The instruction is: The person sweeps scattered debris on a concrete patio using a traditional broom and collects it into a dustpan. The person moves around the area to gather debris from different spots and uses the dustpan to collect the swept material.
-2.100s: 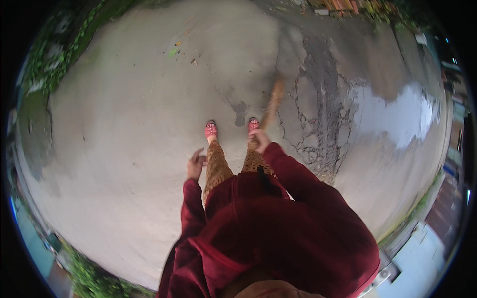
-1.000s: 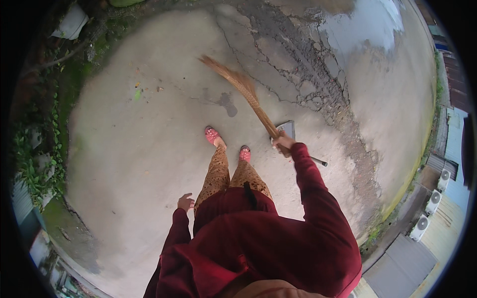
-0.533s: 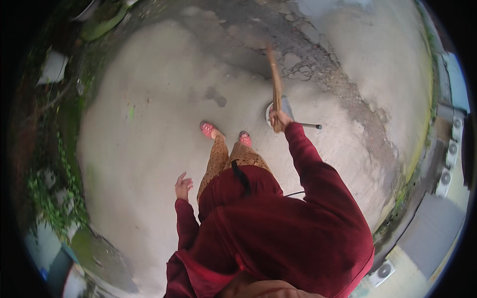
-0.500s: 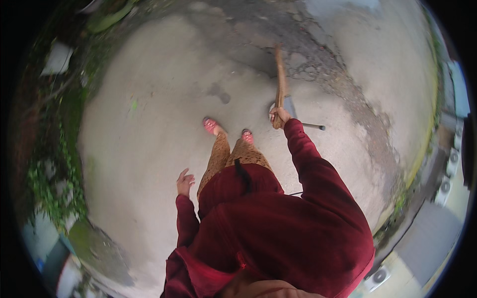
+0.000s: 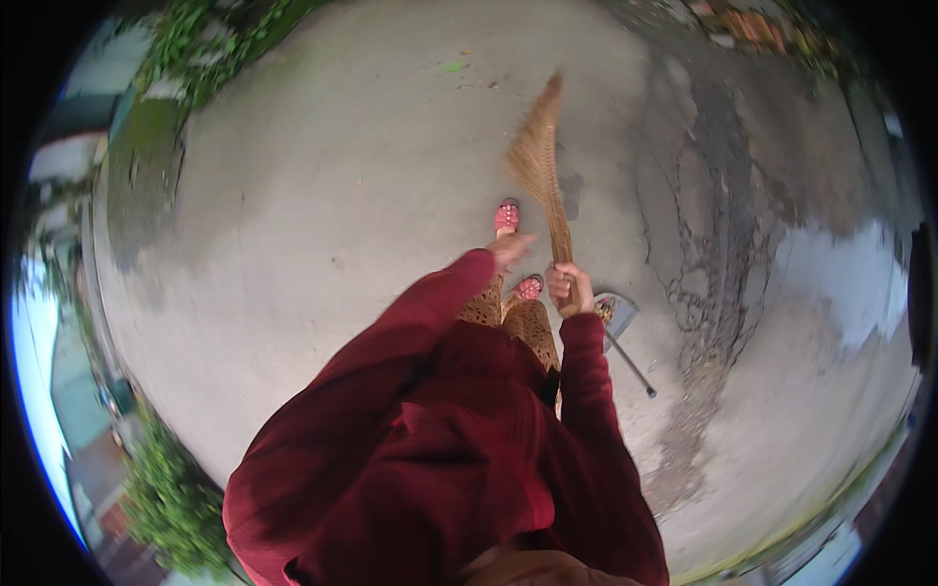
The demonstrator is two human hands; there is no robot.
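My right hand point(image 5: 570, 286) is wrapped round the handle end of a straw broom point(image 5: 540, 156), whose bristles fan out ahead of me over the pavement. Reaching across in front of my body, my left hand point(image 5: 510, 251) is blurred, with its fingers stretched toward the broom handle. A small gap shows between those fingers and the handle, and I see nothing in that hand. Just right of my right wrist, a dustpan point(image 5: 619, 311) with a long thin handle rests on the ground. Small bits of debris seem to lie in it.
Cracked, broken pavement point(image 5: 718, 205) runs along the right side, with a wet puddle point(image 5: 845, 278) beyond it. A small green leaf point(image 5: 454, 67) lies ahead. Green bushes point(image 5: 171, 503) line the left edge. My feet in pink sandals point(image 5: 506, 217) stand close to the broom.
My body and view have turned to the left. My left hand has swung from beside my hip to near the broom handle. The broom has turned so its fanned bristles show.
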